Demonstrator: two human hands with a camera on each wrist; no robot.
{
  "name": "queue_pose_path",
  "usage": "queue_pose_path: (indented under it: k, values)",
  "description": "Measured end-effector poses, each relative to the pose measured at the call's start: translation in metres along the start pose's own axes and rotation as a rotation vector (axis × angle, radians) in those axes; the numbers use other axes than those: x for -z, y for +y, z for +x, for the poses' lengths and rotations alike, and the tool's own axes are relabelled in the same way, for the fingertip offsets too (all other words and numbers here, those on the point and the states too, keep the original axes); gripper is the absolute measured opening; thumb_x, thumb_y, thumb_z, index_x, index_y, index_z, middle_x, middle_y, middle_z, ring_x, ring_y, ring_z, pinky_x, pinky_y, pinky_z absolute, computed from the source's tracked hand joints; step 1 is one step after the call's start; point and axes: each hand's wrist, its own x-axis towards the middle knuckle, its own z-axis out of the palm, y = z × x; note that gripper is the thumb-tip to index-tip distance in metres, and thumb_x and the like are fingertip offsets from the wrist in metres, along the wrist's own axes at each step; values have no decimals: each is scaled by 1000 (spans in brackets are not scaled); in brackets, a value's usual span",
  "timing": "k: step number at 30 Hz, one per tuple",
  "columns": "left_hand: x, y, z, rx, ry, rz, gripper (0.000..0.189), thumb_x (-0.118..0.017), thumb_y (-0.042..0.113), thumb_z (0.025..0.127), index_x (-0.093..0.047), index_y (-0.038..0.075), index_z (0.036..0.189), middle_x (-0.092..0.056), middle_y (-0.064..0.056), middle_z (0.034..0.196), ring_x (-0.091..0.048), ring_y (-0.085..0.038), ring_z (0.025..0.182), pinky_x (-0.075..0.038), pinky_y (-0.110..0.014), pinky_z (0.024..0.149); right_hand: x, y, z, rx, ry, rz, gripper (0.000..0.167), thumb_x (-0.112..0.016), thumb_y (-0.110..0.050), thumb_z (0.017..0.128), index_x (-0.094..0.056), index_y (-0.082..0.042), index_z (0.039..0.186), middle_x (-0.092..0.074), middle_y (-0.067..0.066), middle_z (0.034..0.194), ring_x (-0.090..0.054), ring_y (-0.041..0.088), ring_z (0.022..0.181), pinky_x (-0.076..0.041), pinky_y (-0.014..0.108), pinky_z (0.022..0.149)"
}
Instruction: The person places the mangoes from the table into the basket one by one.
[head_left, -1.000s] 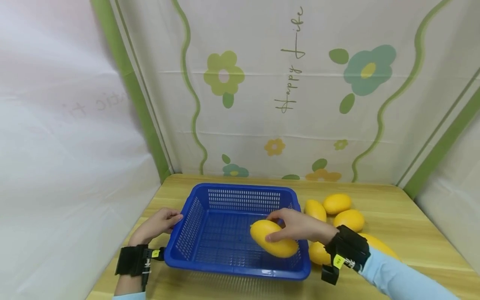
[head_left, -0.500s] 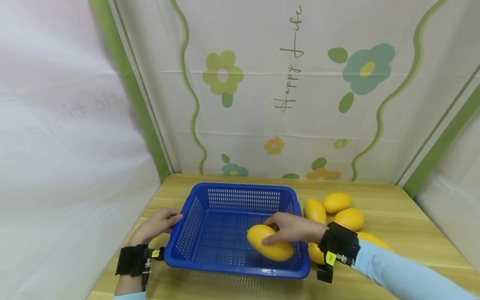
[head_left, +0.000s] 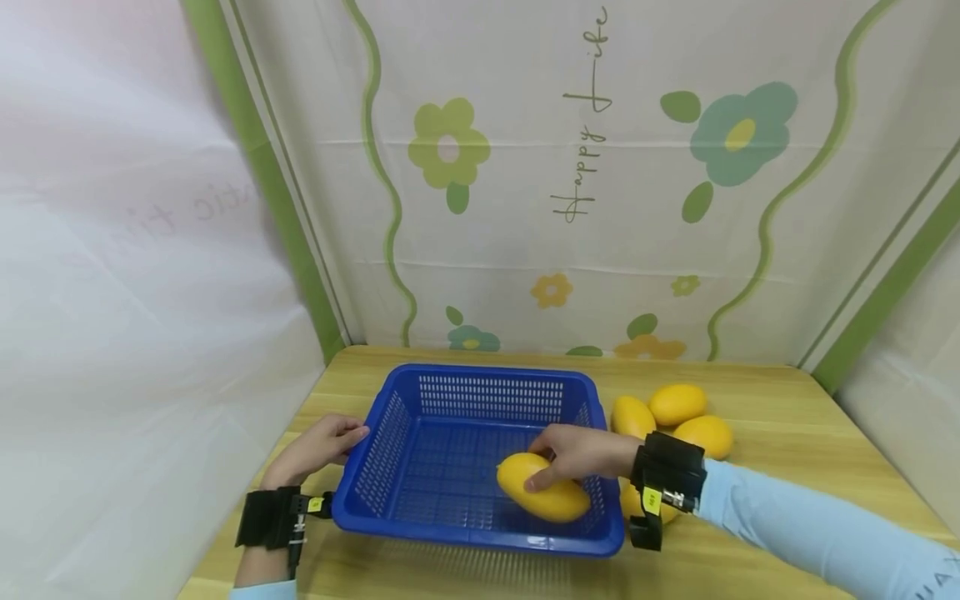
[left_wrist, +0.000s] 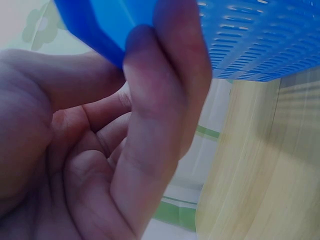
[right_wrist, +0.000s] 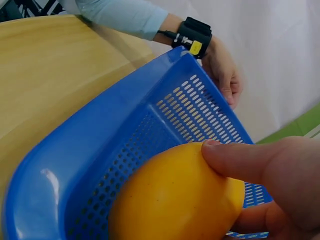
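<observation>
A blue plastic basket point(head_left: 457, 467) with slotted sides stands on the table. My left hand point(head_left: 318, 446) pinches its left rim; in the left wrist view the thumb and bent fingers point(left_wrist: 155, 95) meet on the blue rim point(left_wrist: 107, 25). Inside the basket's right half, my right hand point(head_left: 577, 457) grips a yellow mango point(head_left: 543, 492) from above, thumb on the near side. The right wrist view shows the mango point(right_wrist: 175, 195) held between thumb and fingers, low among the basket walls. Whether it touches the basket floor I cannot tell.
Several more yellow mangoes point(head_left: 677, 404) lie on the wooden table point(head_left: 780, 442) just right of the basket, partly hidden by my right forearm. A patterned white cloth point(head_left: 510, 225) hangs behind the table, with white cloth walls on both sides.
The right hand has lowered the mango and shifted it slightly left within the basket. My left hand stays on the rim.
</observation>
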Motion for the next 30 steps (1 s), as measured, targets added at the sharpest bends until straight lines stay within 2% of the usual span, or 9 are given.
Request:
queue_pose_path:
  k: [8, 13, 18, 22, 30]
  values:
    - [-3, 0, 4, -13, -5, 1, 37, -43, 20, 108, -63, -10, 113, -73, -15, 96, -73, -21, 86, -62, -34, 80, -2, 4, 2, -105, -19, -44, 17, -78, -27, 86, -70, -12, 87, -55, -1, 74, -49, 14, 66, -37, 27, 57]
    - [-2, 0, 3, -10, -2, 13, 36, -42, 19, 109, -63, -10, 111, -72, -14, 94, -73, -20, 84, -63, -36, 79, 2, 2, 3, -100, -21, -77, 18, -77, -28, 87, -70, -12, 84, -55, -1, 71, -49, 14, 64, -35, 26, 56]
    - [1, -1, 2, -24, -9, 11, 37, -42, 20, 109, -63, -10, 112, -72, -17, 96, -73, -21, 85, -62, -40, 82, 3, 1, 6, -142, -35, -76, 18, -78, -29, 86, -70, -13, 87, -57, 0, 74, -50, 15, 66, -37, 27, 57]
    - [2, -1, 2, -7, -11, 3, 37, -43, 21, 109, -62, -10, 114, -72, -16, 98, -73, -21, 87, -62, -40, 83, 2, 0, 8, -181, -41, -86, 21, -79, -31, 85, -70, -14, 94, -61, 1, 81, -54, 16, 72, -43, 28, 62]
    - [2, -1, 1, 1, -10, -4, 38, -43, 21, 108, -61, -11, 116, -72, -17, 99, -73, -22, 88, -62, -36, 83, -1, -2, 11, -184, -57, -103, 20, -79, -31, 85, -72, -15, 96, -63, 1, 82, -55, 17, 73, -42, 29, 63]
